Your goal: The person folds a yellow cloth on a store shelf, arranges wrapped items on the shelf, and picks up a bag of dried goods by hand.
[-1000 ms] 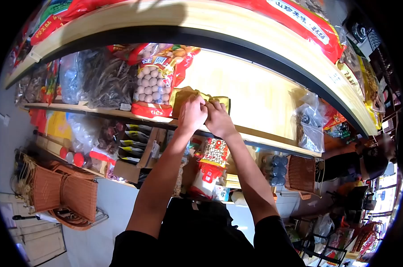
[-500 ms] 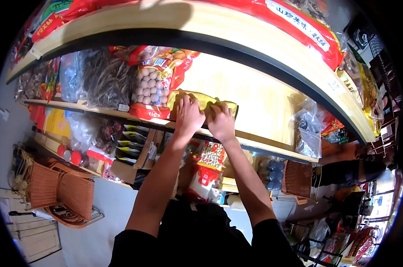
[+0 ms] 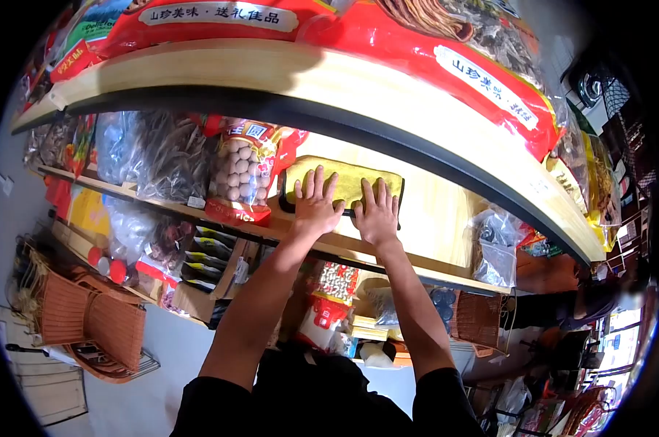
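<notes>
A yellow cloth with a dark border lies flat on the middle wooden shelf board. My left hand rests palm down on its left part, fingers stretched out and apart. On the right part of the same cloth lies my right hand, also flat with fingers extended. Neither hand grips anything. Just left of the cloth, a red and clear bag of round brown dried fruit stands upright near the shelf's front edge.
Above, a shelf with a black edge overhangs my hands and carries large red bags. Clear plastic bags sit at the right end. Below are a red and white bag and wicker baskets. A person in dark clothes is at right.
My fingers were bent over the cloth at the shelf's front; now they lie stretched out on it. The cloth is spread flatter and further back. The view has tilted upward.
</notes>
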Tool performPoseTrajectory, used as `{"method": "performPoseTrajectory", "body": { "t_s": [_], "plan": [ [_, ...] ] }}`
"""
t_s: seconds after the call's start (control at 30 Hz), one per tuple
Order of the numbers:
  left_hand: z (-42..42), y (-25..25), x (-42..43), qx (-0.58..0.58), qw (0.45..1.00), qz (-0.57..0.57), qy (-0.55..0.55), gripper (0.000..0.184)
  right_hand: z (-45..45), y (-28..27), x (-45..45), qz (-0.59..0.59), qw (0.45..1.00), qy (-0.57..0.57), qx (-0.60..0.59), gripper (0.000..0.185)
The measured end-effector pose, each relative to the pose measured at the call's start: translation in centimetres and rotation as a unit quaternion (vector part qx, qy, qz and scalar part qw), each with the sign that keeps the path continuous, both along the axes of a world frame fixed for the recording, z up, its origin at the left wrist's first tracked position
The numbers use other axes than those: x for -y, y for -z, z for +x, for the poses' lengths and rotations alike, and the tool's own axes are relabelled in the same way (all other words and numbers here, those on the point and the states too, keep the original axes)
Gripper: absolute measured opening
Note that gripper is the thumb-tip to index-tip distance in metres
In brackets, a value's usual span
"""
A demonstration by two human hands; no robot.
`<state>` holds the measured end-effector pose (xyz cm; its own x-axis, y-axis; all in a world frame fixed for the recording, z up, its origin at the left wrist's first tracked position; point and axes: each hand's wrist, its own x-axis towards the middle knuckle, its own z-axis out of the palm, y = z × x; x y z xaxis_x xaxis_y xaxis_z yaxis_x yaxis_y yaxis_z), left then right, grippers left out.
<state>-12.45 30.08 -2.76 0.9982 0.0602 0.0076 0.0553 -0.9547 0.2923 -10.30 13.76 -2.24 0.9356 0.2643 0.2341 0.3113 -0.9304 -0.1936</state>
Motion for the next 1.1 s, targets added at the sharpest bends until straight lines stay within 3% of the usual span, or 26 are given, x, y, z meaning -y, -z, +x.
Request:
{"method": "performPoseTrajectory", "body": {
  "t_s": [0.1, 0.2, 0.27, 0.3, 0.37, 0.4, 0.5, 0.6, 0.67, 0.73, 0.8, 1.0, 1.07, 1.1],
  "plan": [
    [2.0, 0.3, 0.1, 0.022, 1.000, -0.002, 0.015, 0.073, 1.6, -1.4, 0.7, -0.041, 0.998, 0.000, -0.049, 0.062],
    [4.3, -0.1, 0.1, 0.012, 1.000, -0.009, 0.018, 0.072, 4.0, -1.5, 0.9, -0.022, 0.999, -0.005, -0.024, 0.063],
    [5.6, -1.0, 0.0, -0.025, 0.999, -0.025, 0.018, 0.069, 4.8, -3.0, 0.4, -0.059, 0.990, 0.011, -0.127, 0.058],
    [6.6, -1.3, -0.4, -0.050, 0.998, -0.026, 0.026, 0.068, 5.5, -2.7, 0.4, -0.076, 0.995, -0.036, -0.049, 0.049],
    [8.2, -0.8, -1.0, 0.072, 0.995, -0.063, 0.031, 0.062, 7.0, -2.2, 0.3, -0.008, 0.993, -0.116, 0.025, 0.040],
    [7.2, -3.2, -0.9, 0.112, 0.991, -0.076, 0.023, 0.057, 8.7, 0.3, 0.1, 0.082, 0.969, -0.159, 0.171, 0.035],
    [5.1, -5.6, -2.1, 0.223, 0.947, -0.230, 0.003, 0.054, 9.6, -0.2, -1.4, 0.029, 0.992, -0.102, 0.070, 0.039],
    [1.6, -6.7, -3.3, 0.267, 0.828, -0.493, -0.030, 0.051, 9.5, -1.3, -2.8, -0.013, 0.998, -0.054, 0.002, 0.043],
    [0.3, -6.6, -3.5, 0.269, 0.810, -0.519, -0.045, 0.050, 9.4, -2.0, -3.6, -0.024, 0.999, -0.041, -0.023, 0.045],
    [0.8, -5.3, -3.9, 0.266, 0.889, -0.369, -0.054, 0.051, 9.3, -2.1, -3.9, -0.033, 0.998, -0.032, -0.037, 0.048],
    [1.3, -4.4, -3.6, 0.270, 0.918, -0.286, -0.051, 0.048, 9.1, -2.2, -4.1, -0.045, 0.997, -0.028, -0.054, 0.051],
    [8.1, -2.4, -1.4, 0.434, 0.887, -0.155, 0.008, 0.044, 8.5, -3.5, -4.9, -0.072, 0.991, -0.019, -0.110, 0.059],
    [9.7, 0.0, -0.8, 0.450, 0.885, -0.117, 0.008, 0.043, 7.9, -4.4, -5.0, -0.085, 0.987, -0.016, -0.134, 0.062],
    [10.0, 1.5, -0.6, 0.393, 0.914, -0.099, -0.007, 0.043, 7.3, -5.0, -5.0, -0.088, 0.985, -0.015, -0.146, 0.063]
  ]
}}
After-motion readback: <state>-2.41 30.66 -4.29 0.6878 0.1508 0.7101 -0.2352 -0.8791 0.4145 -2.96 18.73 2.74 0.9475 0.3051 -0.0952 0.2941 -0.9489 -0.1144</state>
